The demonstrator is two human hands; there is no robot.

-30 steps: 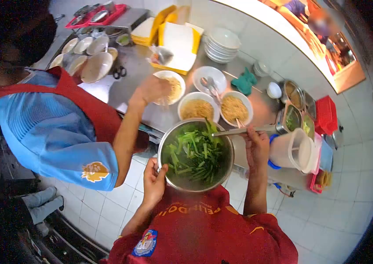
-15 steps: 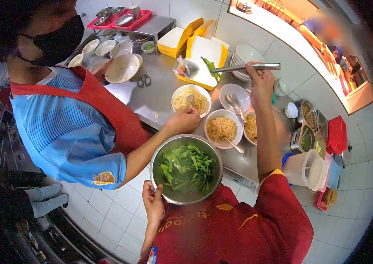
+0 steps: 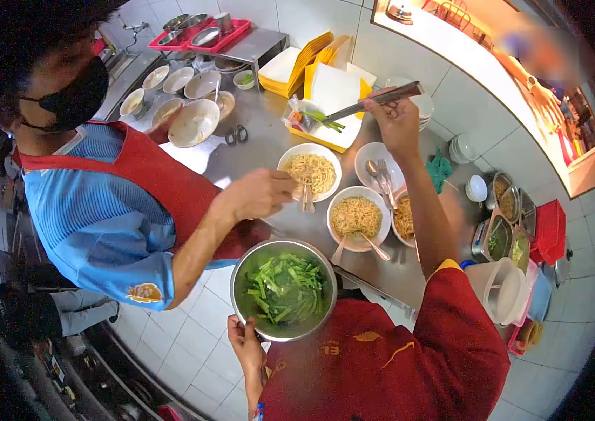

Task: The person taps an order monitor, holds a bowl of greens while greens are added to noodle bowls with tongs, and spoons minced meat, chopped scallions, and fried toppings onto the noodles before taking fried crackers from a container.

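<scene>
My left hand grips the lower left rim of a steel bowl full of cut green vegetables. Metal tongs are in my right hand, with a few green stalks at their tips. Those stalks are over a yellow, paper-lined box that also holds a small plastic bag. Below my right hand stand a white bowl with spoon and fork and two bowls of noodles.
A co-worker in a red apron stands at the left, one hand beside another noodle bowl. Used bowls and scissors lie farther back. A plastic tub and metal food containers stand at the right.
The tongs have gone from the steel bowl to the yellow box, carrying stalks, and now point lower. The steel bowl has moved down and left. The co-worker's hand has drawn back from the noodles.
</scene>
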